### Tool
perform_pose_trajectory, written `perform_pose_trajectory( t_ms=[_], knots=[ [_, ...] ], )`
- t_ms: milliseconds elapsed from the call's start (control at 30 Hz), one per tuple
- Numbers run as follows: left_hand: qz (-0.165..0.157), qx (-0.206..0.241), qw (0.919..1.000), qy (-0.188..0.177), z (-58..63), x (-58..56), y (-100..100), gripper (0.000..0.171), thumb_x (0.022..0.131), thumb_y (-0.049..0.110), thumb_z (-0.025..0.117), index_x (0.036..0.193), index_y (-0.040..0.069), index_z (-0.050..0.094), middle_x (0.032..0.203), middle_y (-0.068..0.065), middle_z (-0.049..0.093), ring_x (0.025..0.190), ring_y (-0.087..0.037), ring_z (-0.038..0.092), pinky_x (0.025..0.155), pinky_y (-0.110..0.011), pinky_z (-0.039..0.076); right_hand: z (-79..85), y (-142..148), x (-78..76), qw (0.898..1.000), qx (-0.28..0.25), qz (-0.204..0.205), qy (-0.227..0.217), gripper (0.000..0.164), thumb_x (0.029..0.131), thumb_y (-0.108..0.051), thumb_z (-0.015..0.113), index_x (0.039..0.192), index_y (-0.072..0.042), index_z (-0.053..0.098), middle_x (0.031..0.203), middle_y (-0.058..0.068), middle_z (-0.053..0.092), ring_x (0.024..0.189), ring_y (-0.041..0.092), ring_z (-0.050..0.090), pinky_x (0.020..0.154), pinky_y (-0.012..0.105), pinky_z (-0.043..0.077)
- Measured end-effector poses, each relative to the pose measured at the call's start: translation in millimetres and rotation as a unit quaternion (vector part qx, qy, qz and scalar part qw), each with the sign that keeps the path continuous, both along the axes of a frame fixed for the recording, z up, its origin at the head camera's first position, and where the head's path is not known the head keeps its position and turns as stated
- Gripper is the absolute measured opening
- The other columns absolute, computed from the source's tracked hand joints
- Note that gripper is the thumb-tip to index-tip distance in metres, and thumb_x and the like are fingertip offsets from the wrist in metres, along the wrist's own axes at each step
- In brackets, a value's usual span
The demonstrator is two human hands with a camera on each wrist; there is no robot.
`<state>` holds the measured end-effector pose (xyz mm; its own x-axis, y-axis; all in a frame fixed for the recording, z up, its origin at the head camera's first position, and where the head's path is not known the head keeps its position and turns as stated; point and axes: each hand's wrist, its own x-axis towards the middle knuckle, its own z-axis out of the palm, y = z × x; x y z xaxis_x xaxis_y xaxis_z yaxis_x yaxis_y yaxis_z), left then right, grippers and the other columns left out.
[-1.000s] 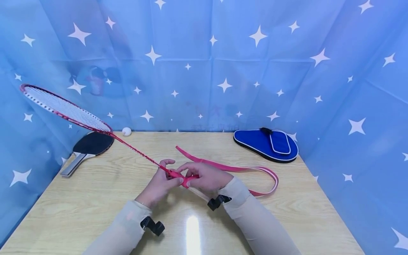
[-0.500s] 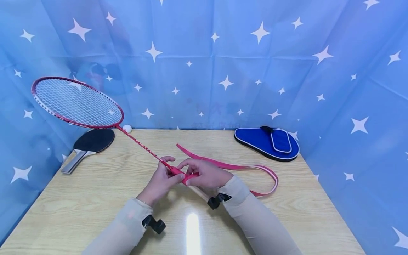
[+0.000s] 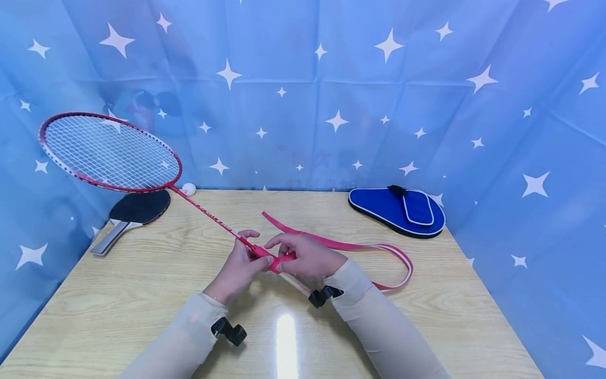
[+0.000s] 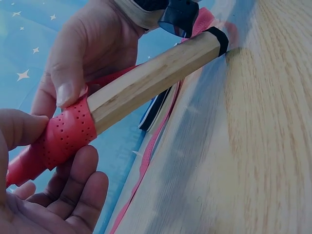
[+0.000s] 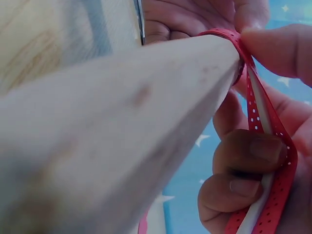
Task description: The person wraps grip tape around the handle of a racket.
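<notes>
A red badminton racket [image 3: 113, 152] is held above the table, its head pointing up and to the left. My left hand [image 3: 239, 271] holds the handle where perforated red grip tape [image 4: 70, 127] wraps it, thumb on top and fingers beneath. Close beside it, my right hand [image 3: 310, 256] pinches the tape at the edge of the wrapped part. The tape's loose length [image 5: 278, 195] runs through its curled fingers and trails in a loop over the table. Below the wrap, the wooden handle [image 4: 156, 78] is bare, with a black band at its end.
On the wooden table [image 3: 142, 284], a black table tennis bat [image 3: 140, 208] lies at the back left, near a white ball [image 3: 188, 189]. A blue bat case [image 3: 395, 210] lies at the back right. Behind hangs a blue starred curtain [image 3: 284, 121].
The racket has turned about its handle, so its strings show much more broadly than a second ago. Both hands have stayed nearly in place on the handle and tape.
</notes>
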<state>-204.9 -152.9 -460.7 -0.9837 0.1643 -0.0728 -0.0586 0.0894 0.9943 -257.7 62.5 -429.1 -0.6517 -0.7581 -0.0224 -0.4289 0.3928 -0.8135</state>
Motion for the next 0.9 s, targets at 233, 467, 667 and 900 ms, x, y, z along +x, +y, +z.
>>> perform_pose_trajectory(
  t_ms=[233,467,667,900],
  knots=[
    [-0.005,-0.013,0.9999,0.004,0.2,0.3,-0.3,0.068,0.095,0.003,0.069,0.147,0.008,0.025,0.109,-0.018,0.068,0.095,-0.023,0.069,0.086,-0.030,0.062,4.5,1.8,0.1,1.000,-0.005,-0.002,-0.002,0.047,0.092,-0.018,0.082,0.136,-0.018,0.065,0.083,0.002,0.064,0.065,0.017,0.056,0.061,0.026,0.052],
    [-0.025,-0.008,0.9996,0.015,1.7,1.1,-3.0,0.067,0.095,0.005,0.072,0.145,0.012,0.026,0.111,-0.016,0.069,0.100,-0.024,0.067,0.090,-0.029,0.058,0.7,3.5,-2.8,0.999,-0.014,0.016,-0.026,0.056,0.094,-0.023,0.082,0.146,-0.020,0.060,0.101,-0.003,0.073,0.087,0.015,0.070,0.076,0.031,0.061],
    [-0.029,-0.008,0.9995,0.013,1.8,0.5,-3.6,0.069,0.095,0.004,0.072,0.146,0.012,0.026,0.113,-0.016,0.070,0.102,-0.025,0.067,0.091,-0.027,0.057,-0.7,2.7,-3.2,0.998,-0.025,0.042,-0.050,0.053,0.096,-0.024,0.080,0.146,-0.029,0.063,0.111,-0.005,0.077,0.099,0.014,0.074,0.085,0.033,0.062],
    [-0.023,-0.005,0.9997,0.009,2.2,1.2,-0.4,0.072,0.095,0.005,0.074,0.147,0.007,0.025,0.106,-0.015,0.071,0.096,-0.022,0.068,0.087,-0.023,0.059,-1.2,0.3,-0.8,0.999,-0.019,0.030,-0.028,0.054,0.093,-0.021,0.083,0.142,-0.028,0.063,0.098,-0.006,0.074,0.087,0.018,0.069,0.076,0.032,0.059]
  ],
)
